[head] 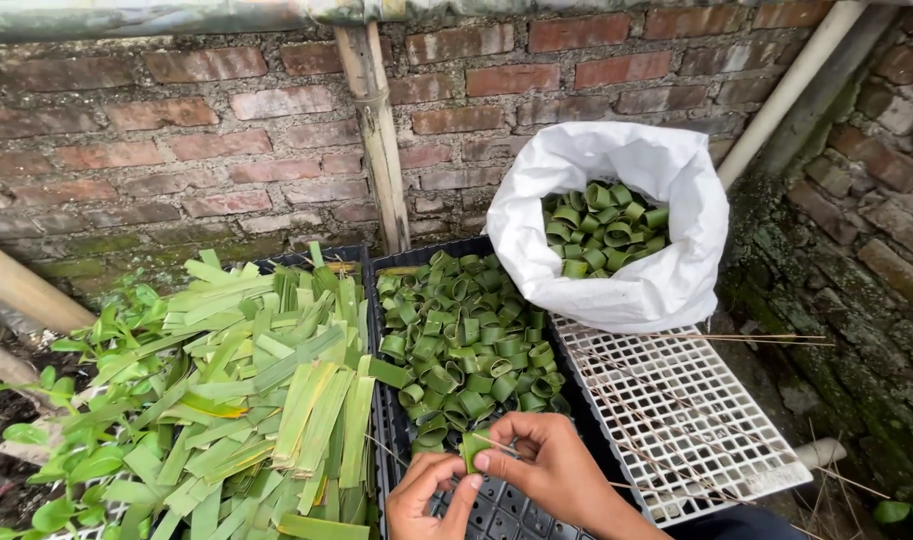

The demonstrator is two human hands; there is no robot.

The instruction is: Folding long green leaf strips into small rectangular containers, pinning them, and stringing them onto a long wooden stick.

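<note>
1. A red brick wall (pixel 176 130) fills the background, mossy near its base.
2. A bamboo pole (pixel 376 130) stands upright against the wall.
3. A white pipe (pixel 791 85) leans diagonally at the right corner.
4. A white sack (pixel 666 190) of rolled green rings sits open on a white grid tray (pixel 696 420).
5. Leafy green plants (pixel 76 430) grow at the left.
6. Thin sticks (pixel 736 340) lie across the grid tray.

Bare black tray (pixel 516 510) by the hands; leaf rings (pixel 466 340) crowd its far end.
</note>
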